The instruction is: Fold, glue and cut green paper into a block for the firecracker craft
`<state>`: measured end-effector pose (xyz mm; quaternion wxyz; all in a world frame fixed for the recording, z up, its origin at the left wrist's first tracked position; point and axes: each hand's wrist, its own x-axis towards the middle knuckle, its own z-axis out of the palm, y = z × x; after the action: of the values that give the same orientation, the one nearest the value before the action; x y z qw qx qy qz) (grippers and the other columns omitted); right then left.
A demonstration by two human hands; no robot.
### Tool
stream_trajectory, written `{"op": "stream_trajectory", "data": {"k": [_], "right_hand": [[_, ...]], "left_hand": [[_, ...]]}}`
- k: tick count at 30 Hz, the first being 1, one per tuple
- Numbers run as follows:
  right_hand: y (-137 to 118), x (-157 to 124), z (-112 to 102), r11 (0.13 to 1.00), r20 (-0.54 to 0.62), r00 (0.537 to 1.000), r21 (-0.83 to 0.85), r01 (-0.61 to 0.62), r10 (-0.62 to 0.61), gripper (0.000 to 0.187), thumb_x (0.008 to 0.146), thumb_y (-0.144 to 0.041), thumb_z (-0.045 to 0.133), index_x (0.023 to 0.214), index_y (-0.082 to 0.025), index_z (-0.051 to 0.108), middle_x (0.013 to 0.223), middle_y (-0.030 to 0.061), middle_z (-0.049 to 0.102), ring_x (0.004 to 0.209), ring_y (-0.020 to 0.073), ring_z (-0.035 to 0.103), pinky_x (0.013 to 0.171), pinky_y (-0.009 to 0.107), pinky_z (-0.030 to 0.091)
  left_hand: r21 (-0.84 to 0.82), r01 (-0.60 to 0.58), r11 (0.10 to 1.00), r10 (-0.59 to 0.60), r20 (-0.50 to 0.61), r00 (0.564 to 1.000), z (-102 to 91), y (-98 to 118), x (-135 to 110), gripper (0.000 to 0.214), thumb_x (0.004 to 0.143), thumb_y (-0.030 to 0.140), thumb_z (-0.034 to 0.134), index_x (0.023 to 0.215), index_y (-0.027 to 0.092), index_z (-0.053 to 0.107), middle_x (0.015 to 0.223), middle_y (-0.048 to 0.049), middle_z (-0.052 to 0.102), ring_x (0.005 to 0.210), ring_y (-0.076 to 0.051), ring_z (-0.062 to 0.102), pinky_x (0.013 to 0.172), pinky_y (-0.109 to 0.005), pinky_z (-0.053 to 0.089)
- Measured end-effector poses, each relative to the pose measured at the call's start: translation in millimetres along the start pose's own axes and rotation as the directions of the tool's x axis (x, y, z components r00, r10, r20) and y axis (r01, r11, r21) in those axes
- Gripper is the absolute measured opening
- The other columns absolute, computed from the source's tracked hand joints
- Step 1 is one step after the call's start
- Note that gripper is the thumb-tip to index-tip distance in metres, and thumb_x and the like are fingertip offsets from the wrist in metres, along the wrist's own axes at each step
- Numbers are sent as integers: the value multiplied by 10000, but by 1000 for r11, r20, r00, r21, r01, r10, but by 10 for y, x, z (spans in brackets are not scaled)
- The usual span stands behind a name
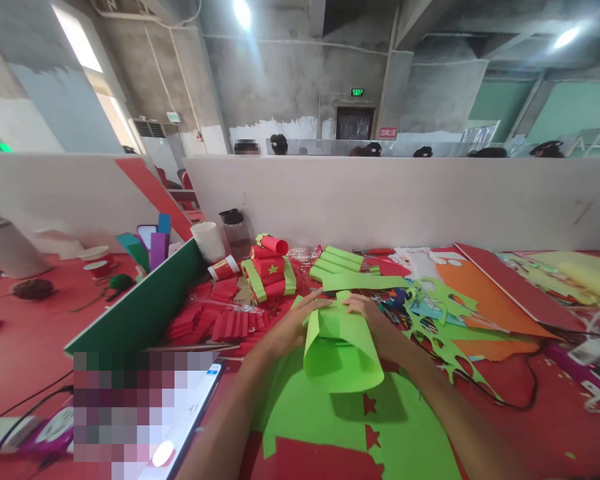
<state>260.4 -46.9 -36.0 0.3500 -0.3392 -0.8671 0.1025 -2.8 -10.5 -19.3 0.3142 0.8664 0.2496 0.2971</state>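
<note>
Both my hands hold a bright green sheet of paper (341,350) curled into a loose tube, its open end toward me. My left hand (293,325) grips its left side, fingers closed over the far edge. My right hand (375,320) pinches the right side of the same edge. Beneath lies a larger green sheet (330,417) with star-shaped cut-outs on the red table (25,340).
Red paper lanterns with green bands (270,270) and folded red strips (225,323) lie behind my hands. Green paper rolls (337,261), cut green scraps (435,313) and orange sheets (480,300) sit right. A phone (180,420), green board (140,307) and white cup (209,240) stand left.
</note>
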Motion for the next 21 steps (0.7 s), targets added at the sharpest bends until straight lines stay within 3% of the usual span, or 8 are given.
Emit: {"op": "stream_trajectory", "data": {"k": [2,4,8,11,15,17,21], "right_hand": [[30,-19,22,999,88,996,-20,25,-24,430,882,-174,586,1302,-238,517,1405,124,524,1405,278,348,1137,501,353],[40,-44,25,999,172,985,-25,29,-24,524,859,-97,579,1357,-248,520,1456,111,495,1430,269,319,1155,509,326],[-35,-83,-45,999,287,957,14,-45,39,722,792,20,527,1433,-310,479,1555,40,379,1484,252,205,1169,530,295],[-119,-76,-102,988,333,939,93,-120,82,781,757,45,438,1417,-370,491,1567,-46,337,1494,247,160,1182,578,240],[-154,-39,-87,949,276,951,237,-209,141,683,795,4,378,1323,-371,597,1470,-70,476,1475,262,227,1182,630,194],[-147,-27,-52,926,220,957,286,-248,188,573,857,-52,393,1275,-355,643,1413,-50,545,1463,275,262,1175,643,205],[-157,-15,2,916,190,957,298,-268,219,395,964,-223,435,1279,-339,643,1434,-16,529,1466,290,252,1171,644,203]], "left_hand": [[0,-1,1000,1,99,995,-35,-36,-47,617,850,280,652,1438,288,466,1540,-50,399,1476,-285,232,1190,-453,267],[-21,40,999,-37,126,991,-61,-65,-87,610,862,286,634,1445,306,456,1564,-39,355,1471,-283,246,1196,-464,246],[-238,138,961,-138,15,990,-40,-87,-88,432,955,325,480,1381,288,541,1491,-51,471,1400,-287,396,1185,-505,248],[-394,126,910,-190,-126,974,62,-105,-21,409,948,380,513,1331,253,582,1415,-92,554,1332,-285,488,1146,-489,332],[-428,146,892,-264,-231,937,228,-207,45,606,836,396,677,1395,239,502,1523,-101,419,1415,-275,372,1183,-455,268],[-443,203,873,-347,-273,897,296,-278,46,698,792,427,714,1411,205,477,1542,-130,379,1443,-293,315,1194,-471,227],[-513,273,814,-468,-299,832,396,-350,32,666,761,498,721,1327,191,553,1445,-151,508,1448,-315,298,1190,-495,217]]}}
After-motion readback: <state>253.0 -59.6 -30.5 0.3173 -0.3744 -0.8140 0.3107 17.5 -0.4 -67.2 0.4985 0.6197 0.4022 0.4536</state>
